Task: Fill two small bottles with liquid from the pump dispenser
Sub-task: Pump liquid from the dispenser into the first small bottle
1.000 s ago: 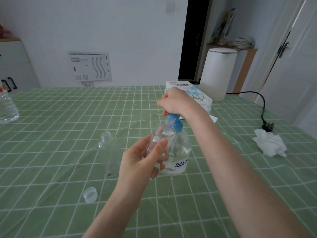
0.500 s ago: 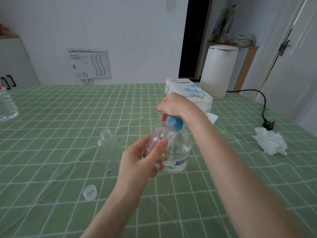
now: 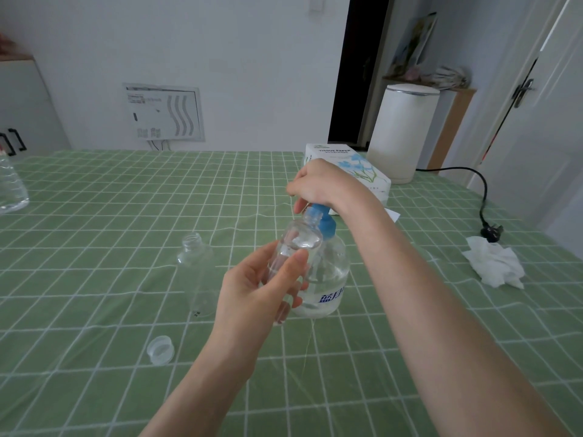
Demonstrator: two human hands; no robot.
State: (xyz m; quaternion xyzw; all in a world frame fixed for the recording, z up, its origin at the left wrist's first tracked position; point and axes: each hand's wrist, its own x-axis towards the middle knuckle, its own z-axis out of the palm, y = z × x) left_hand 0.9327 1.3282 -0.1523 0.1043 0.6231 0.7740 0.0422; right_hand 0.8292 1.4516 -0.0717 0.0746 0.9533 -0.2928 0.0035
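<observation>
Midway between table (image 3: pixel 94 216) side edges, pump dispenser (image 3: pixel 329 279) head is clasped by curled right hand (image 3: pixel 318 184), small bottle (image 3: pixel 296 244) gripped against it by left hand (image 3: pixel 252 291).

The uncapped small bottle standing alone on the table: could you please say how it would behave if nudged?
The small bottle looks clear and empty, so probably light and easily shoved. Tall on a narrow base, it may well tip; being round, it would likely roll once down. The glossy tablecloth might let it slide.
</observation>
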